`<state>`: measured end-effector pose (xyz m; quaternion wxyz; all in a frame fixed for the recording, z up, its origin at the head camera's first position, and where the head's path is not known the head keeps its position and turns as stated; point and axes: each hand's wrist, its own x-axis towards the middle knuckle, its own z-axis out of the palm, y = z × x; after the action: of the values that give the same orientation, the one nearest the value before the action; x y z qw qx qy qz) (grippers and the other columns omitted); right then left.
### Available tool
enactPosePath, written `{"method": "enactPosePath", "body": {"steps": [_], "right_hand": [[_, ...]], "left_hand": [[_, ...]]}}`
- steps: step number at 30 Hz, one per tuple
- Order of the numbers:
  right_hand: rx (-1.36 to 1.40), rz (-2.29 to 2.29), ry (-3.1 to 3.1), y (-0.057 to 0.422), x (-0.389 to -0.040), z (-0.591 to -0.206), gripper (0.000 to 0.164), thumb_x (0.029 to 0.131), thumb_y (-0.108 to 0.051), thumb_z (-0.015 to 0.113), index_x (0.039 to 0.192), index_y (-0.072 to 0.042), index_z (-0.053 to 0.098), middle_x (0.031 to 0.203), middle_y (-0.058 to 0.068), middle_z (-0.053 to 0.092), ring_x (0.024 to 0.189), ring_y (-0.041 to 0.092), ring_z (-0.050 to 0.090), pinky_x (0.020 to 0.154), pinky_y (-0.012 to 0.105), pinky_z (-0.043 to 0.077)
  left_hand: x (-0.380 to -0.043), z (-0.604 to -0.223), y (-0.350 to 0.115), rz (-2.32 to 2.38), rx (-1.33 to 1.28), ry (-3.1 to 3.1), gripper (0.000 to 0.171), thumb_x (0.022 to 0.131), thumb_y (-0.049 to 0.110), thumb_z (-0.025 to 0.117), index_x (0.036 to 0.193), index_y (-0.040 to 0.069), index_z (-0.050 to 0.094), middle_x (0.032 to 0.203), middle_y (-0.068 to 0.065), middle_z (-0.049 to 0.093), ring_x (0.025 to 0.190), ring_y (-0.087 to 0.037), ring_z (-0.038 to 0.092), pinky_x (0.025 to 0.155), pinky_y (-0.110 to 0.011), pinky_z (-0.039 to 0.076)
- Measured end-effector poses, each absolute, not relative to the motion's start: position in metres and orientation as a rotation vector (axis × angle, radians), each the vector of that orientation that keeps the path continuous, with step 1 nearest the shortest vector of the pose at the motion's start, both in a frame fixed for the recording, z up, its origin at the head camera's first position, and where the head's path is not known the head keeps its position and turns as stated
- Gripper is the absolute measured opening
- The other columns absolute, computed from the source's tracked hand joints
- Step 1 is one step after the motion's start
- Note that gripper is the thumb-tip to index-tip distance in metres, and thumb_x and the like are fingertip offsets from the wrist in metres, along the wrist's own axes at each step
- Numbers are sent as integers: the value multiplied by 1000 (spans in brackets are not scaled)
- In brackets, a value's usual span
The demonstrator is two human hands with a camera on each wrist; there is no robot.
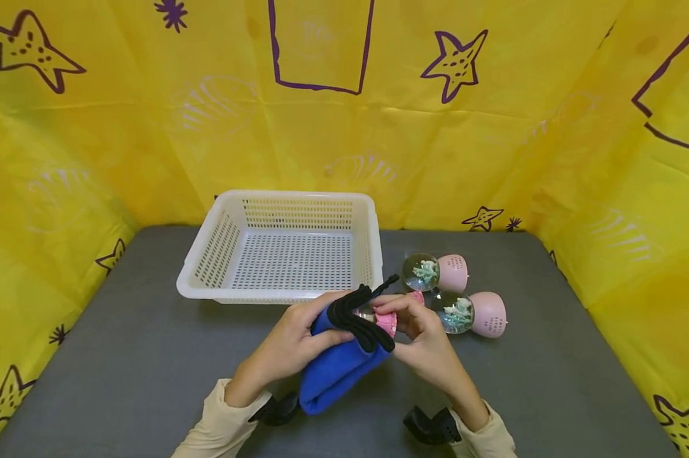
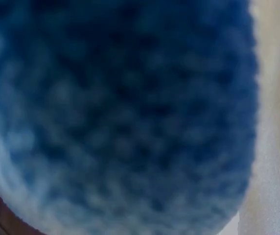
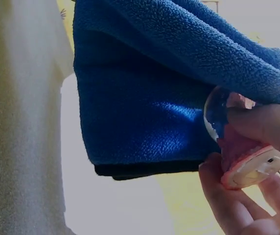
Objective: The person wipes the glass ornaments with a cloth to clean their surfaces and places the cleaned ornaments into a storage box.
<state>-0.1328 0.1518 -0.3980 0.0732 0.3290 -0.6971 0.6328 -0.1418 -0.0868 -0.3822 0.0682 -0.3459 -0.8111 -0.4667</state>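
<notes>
My left hand (image 1: 292, 340) grips a folded blue towel (image 1: 338, 378) with black edging. In the left wrist view the towel (image 2: 130, 117) fills most of the picture, blurred. With thumb and fingers, my right hand (image 1: 427, 340) holds a small snow globe (image 1: 386, 322) with a pink base against the towel. The right wrist view shows the globe's base (image 3: 247, 166) with its pale underside outward, and the clear dome toward the cloth. Just behind the right hand, part of another pink item (image 1: 417, 297) shows; most of it is hidden.
Two larger snow globes with pale pink bases, a rear one (image 1: 452, 273) and a nearer one (image 1: 488, 315), lie on their sides to the right. A white perforated basket (image 1: 207, 292) stands behind the hands on the grey table (image 1: 121, 356). Yellow patterned cloth (image 1: 321, 140) surrounds the table.
</notes>
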Motion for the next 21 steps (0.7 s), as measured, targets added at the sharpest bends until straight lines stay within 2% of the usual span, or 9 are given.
{"method": "enactPosePath", "body": {"steps": [9,16,21], "right_hand": [[1024,1898,-2091,150,-134,-398,44,76,23,67,114,4,56,119,21,57,116,10,60,90,24,56],[1105,1843,-1921,150,-139,-403,37,73,22,73,103,4,62,114,18,63,114,13,61,94,26,55],[1181,1739,-1818,148,-141,-406,24,78,15,74,98,4,66,113,18,68,112,14,64,96,26,54]], "left_hand": [[-145,-384,-92,-1418,-1016,-2363,38,91,8,68,128,9,62,118,-7,72,105,-15,69,91,-33,56],[-144,-384,-89,-1569,-1106,-2405,55,92,13,70,143,12,49,134,-7,63,120,-16,62,103,-33,50],[-141,-384,-83,-1462,-1102,-2492,65,93,25,71,149,16,40,139,-4,59,122,-16,60,104,-37,50]]}}
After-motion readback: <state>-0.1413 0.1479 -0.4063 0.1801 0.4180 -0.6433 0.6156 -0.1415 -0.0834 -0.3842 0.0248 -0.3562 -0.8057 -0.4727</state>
